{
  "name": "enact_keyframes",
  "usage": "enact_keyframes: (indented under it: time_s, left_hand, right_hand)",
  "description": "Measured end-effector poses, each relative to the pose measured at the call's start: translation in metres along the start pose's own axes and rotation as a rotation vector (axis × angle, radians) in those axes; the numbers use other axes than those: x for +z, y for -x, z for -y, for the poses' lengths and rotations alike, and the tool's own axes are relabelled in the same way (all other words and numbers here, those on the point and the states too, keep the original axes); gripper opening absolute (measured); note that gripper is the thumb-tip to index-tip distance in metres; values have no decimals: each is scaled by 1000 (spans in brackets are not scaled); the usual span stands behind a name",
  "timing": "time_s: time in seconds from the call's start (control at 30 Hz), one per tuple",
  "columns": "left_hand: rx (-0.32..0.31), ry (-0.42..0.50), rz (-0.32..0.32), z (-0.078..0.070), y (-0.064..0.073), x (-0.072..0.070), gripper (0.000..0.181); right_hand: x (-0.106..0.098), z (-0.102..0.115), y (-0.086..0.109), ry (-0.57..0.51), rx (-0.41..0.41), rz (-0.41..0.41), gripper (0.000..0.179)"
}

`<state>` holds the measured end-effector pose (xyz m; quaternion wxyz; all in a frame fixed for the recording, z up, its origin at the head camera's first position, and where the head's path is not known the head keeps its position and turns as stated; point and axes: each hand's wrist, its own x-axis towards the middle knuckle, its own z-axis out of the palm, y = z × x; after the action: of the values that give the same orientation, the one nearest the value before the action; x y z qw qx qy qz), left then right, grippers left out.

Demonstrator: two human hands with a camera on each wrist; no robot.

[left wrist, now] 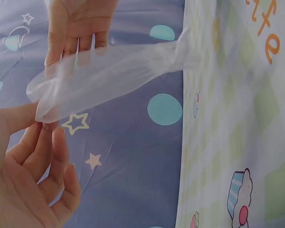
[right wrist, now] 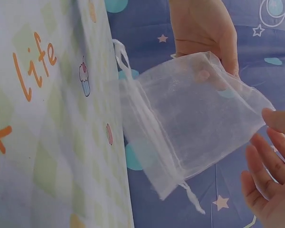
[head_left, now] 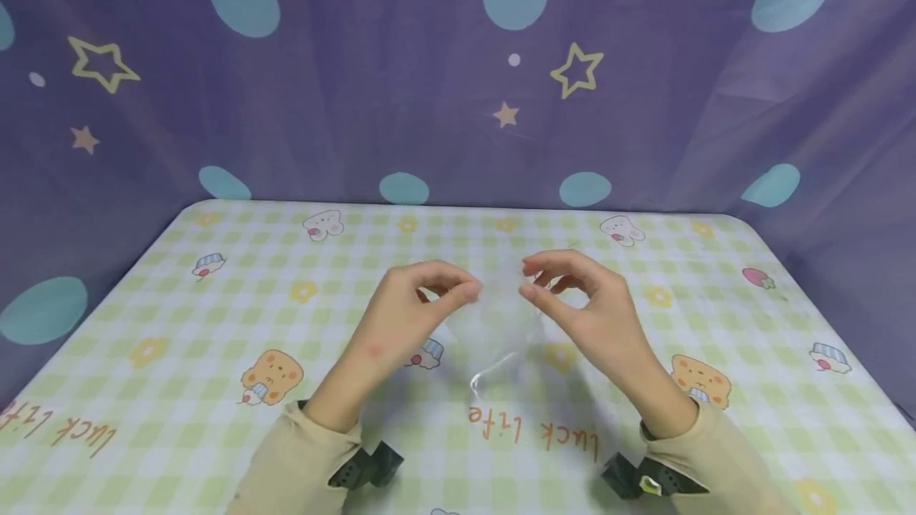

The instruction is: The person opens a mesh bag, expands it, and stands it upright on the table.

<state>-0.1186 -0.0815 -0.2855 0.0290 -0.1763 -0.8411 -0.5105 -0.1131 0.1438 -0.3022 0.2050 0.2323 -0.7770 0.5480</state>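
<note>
A sheer white organza drawstring pouch (head_left: pixel 501 316) hangs between the two hands above the table, almost see-through from the head. My left hand (head_left: pixel 408 308) pinches one corner of its edge between thumb and fingertips. At the opposite corner, my right hand (head_left: pixel 590 300) pinches it the same way, other fingers loosely bent. In the right wrist view the pouch (right wrist: pixel 194 118) looks flat, its gathered drawstring end turned down toward the table. White ribbon ends (right wrist: pixel 194 197) dangle from that end. Seen edge-on in the left wrist view, the pouch (left wrist: pixel 104 76) looks narrow.
A green-and-white checked tablecloth (head_left: pixel 179 308) with printed cartoons and lettering covers the table. Behind it hangs a purple curtain (head_left: pixel 401 62) with stars and blue ovals. Dark wrist cameras (head_left: pixel 368 467) sit at both cuffs.
</note>
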Motion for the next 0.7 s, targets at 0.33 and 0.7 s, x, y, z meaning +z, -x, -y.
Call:
enact_keyframes:
  time_s: [0.33,0.7]
  left_hand:
    - [-44,100,-41,-1,0,3,18]
    - [29,149,90,-4,3,13,15]
  right_hand:
    - [7,1,5,-23,36,-5,14]
    - [11,4,9,-33,139,67,13]
